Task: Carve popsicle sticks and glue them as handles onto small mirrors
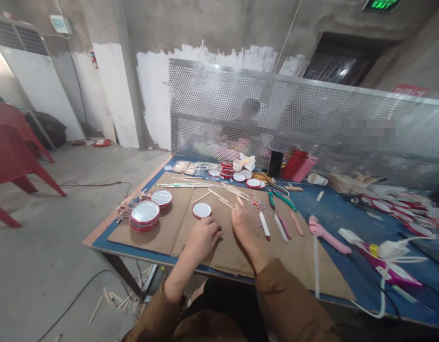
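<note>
My left hand (pixel 204 236) rests on the brown cardboard sheet (pixel 162 228) with its fingers curled under; I see nothing in it. Just beyond it lies a small round red-rimmed mirror (pixel 201 209). My right hand (pixel 243 221) lies flat on the cardboard with the fingers reaching toward a wooden stick (pixel 240 200). Right of this hand lie white and pink stick-shaped pieces (pixel 264 224). A stack of larger red-rimmed mirrors (pixel 145 214) sits at the left of the cardboard.
The blue table (pixel 333 209) carries a pink glue gun (pixel 329 236), green-handled pliers (pixel 283 199), more small mirrors (pixel 253 183), a phone (pixel 275 164) and a red bottle (pixel 294 164). A perforated metal screen (pixel 312 118) stands behind. Red chairs (pixel 9 156) stand on the left.
</note>
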### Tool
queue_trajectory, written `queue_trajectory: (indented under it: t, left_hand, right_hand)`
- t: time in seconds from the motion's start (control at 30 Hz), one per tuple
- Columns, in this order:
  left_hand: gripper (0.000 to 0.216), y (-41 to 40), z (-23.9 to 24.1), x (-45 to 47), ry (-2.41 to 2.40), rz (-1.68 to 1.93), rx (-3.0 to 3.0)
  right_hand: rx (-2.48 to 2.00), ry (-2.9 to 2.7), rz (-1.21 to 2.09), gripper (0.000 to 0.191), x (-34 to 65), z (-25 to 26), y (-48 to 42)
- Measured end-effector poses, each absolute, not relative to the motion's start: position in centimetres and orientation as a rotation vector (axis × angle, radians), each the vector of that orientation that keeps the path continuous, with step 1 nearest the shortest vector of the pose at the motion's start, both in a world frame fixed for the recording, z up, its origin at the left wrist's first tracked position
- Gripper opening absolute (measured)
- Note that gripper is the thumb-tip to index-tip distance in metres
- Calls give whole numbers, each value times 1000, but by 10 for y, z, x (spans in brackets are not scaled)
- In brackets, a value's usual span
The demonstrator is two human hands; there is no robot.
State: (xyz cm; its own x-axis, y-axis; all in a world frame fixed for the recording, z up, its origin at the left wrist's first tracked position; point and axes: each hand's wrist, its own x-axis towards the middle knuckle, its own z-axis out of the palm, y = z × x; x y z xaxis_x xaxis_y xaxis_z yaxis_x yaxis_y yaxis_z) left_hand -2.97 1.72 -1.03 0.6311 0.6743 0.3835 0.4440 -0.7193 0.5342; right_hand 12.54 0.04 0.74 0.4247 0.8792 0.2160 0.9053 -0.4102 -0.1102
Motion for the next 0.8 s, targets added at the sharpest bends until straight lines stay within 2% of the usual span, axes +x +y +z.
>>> queue_trajectory:
  t: [0.33, 0.53, 0.7, 0.8]
  left_hand:
    - [14, 17, -12, -30, 896, 801, 2492]
    - [14, 18, -14, -31, 884, 799, 2477]
    - [15, 17, -11, -31, 892, 805, 2471]
    - [21, 17, -11, -30, 898, 811, 2469]
  right_hand:
    - [-2606, -1510, -60, 28, 136, 15, 6]
    - [-2477, -1490, 228, 25, 147, 17, 1]
    - [-2462, -1471, 136, 16, 141, 19, -2]
    - [-2489, -1392, 49, 22, 138, 19, -5]
